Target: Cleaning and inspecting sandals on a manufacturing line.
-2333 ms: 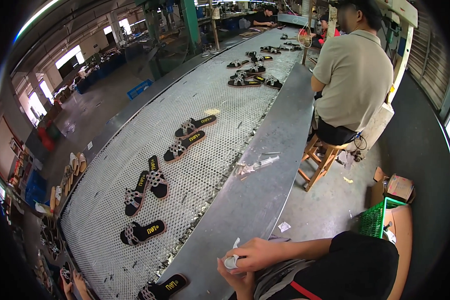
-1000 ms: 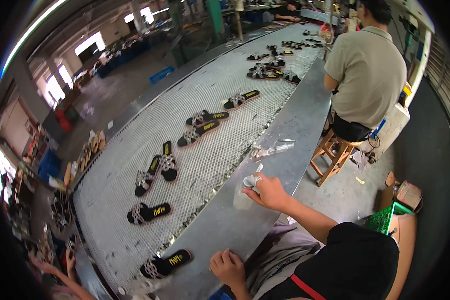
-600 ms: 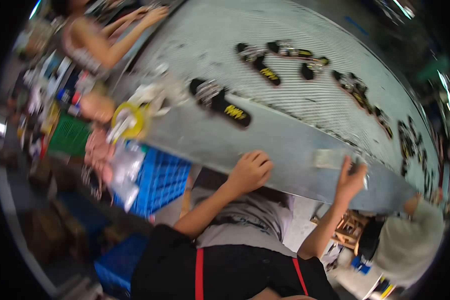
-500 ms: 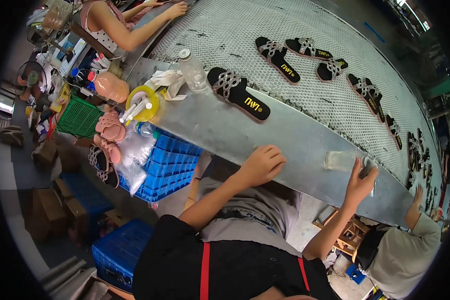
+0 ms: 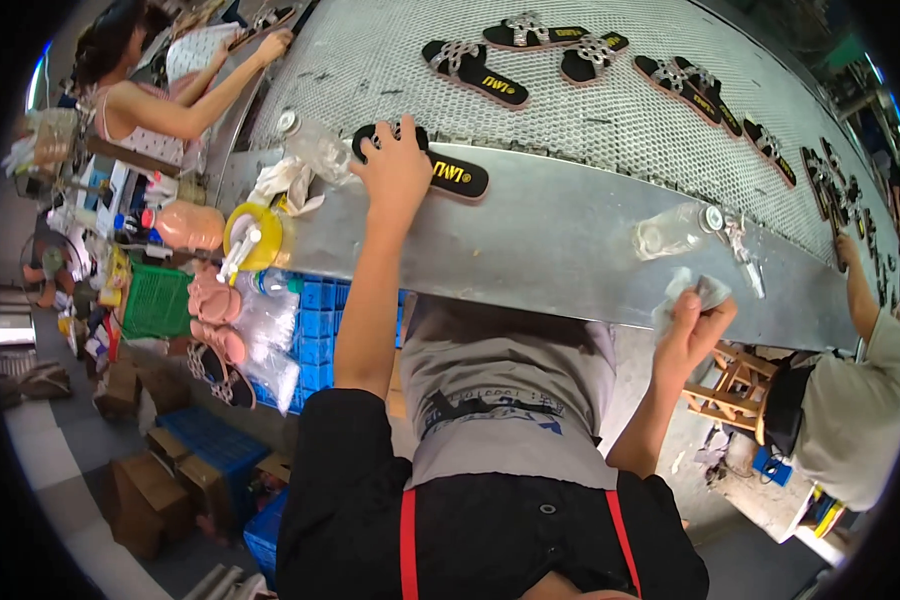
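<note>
My left hand [image 5: 395, 170] grips a black sandal [image 5: 458, 176] with a silvery cut-out strap, at the ledge's far edge beside the mesh belt. Its fingers curl over the strap end and hide most of it. A crumpled white cloth [image 5: 674, 298] is pinched in my right hand [image 5: 697, 330], held over the near edge of the metal ledge [image 5: 530, 240]. Just beyond that hand, a clear bottle [image 5: 667, 232] with a white cap lies on its side. Another clear bottle [image 5: 320, 150] is next to my left hand.
Several matching sandals [image 5: 475, 72] lie on the mesh belt [image 5: 370, 60]. Yellow tape [image 5: 257, 235] and a white cloth [image 5: 283, 185] sit on the ledge's left end. Crates [image 5: 315, 335] stand below. A person [image 5: 155, 105] is at far left, another [image 5: 850, 400] at right.
My left hand has gone from above the ledge to the sandal and taken hold of it. My right hand has drawn back from beside the lying bottle, with the white cloth now showing in it.
</note>
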A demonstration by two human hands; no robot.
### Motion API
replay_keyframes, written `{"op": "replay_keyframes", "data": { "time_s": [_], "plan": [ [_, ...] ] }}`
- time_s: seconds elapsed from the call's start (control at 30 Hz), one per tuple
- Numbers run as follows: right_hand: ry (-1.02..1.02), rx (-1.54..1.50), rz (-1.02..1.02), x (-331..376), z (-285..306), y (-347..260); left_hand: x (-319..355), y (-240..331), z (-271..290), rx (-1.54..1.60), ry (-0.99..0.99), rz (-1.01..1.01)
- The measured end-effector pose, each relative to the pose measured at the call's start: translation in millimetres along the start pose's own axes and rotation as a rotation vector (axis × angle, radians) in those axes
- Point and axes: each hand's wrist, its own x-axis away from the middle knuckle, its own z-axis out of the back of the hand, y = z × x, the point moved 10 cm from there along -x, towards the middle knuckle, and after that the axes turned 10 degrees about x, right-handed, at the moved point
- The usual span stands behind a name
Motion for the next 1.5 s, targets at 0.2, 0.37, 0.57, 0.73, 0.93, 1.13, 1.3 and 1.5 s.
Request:
{"op": "replay_keyframes", "data": {
  "time_s": [0.2, 0.37, 0.57, 0.73, 0.93, 1.13, 1.3, 1.5],
  "plan": [
    [-0.179, -0.098, 0.000, 46, -21, -18, 19, 14, 10, 0.628, -0.123, -0.037],
    [-0.306, -0.226, -0.179, 67, -44, -6, 91, 64, 33, 1.243, -0.274, 0.121],
    [-0.635, -0.465, -0.301, 112, -109, -6, 179, 98, 8, 1.488, -0.369, 0.279],
    [-0.698, -0.476, -0.382, 133, -127, -3, 199, 98, 0, 1.538, -0.503, 0.261],
    [-0.588, -0.452, -0.385, 134, -113, -3, 204, 109, -11, 1.808, -0.953, 0.150],
    [-0.628, -0.598, -0.422, 157, -143, -14, 213, 65, -32, 1.664, -0.565, 0.402],
    [-0.637, -0.555, -0.391, 154, -129, -24, 211, 83, -19, 1.790, -0.563, 0.353],
    [-0.638, -0.550, -0.326, 180, -104, -17, 245, 90, -19, 1.814, -0.606, 0.342]
  ]
}}
